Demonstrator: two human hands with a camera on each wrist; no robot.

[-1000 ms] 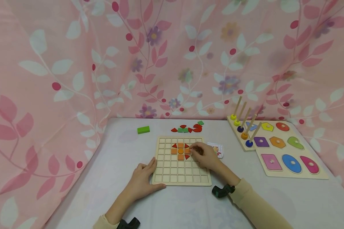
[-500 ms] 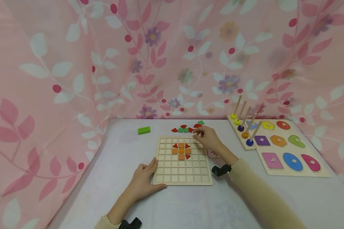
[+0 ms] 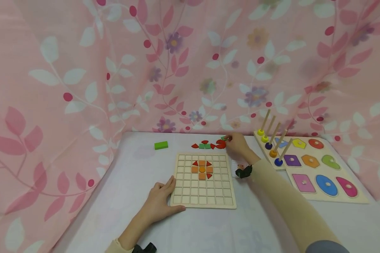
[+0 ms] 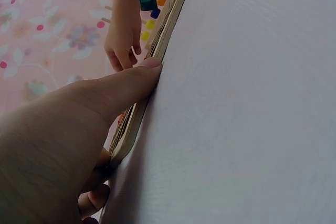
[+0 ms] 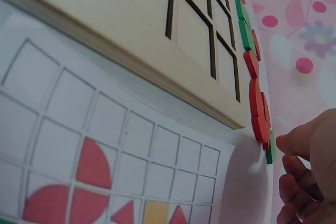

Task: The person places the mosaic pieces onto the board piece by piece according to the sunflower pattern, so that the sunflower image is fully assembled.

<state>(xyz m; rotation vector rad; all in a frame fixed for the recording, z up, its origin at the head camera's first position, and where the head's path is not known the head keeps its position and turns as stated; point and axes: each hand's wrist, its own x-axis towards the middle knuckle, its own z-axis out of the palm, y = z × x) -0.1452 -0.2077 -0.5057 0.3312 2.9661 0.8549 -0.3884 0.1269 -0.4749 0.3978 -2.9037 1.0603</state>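
Note:
My left hand rests at the near-left corner of a wooden grid board. Its thumb lies along the near edge and its fingers touch the left side. Orange squares and red triangles surround an orange disc on the board. Beyond the far edge, my right hand has its thumb and fingertips at a green square tile. In the right wrist view, that green tile stands beside the thumb tip; whether the fingers pinch it is unclear. Red quarter-round pieces lie close by.
A green block lies at the back left. Right of the board is a printed pattern card, partly under my right wrist. Farther right stand a peg stacker and a shape puzzle board. A floral curtain closes off the back.
My right hand has moved from the coloured squares on the board, over its far right corner, to the green tile behind. My left hand has stayed at the board's corner.

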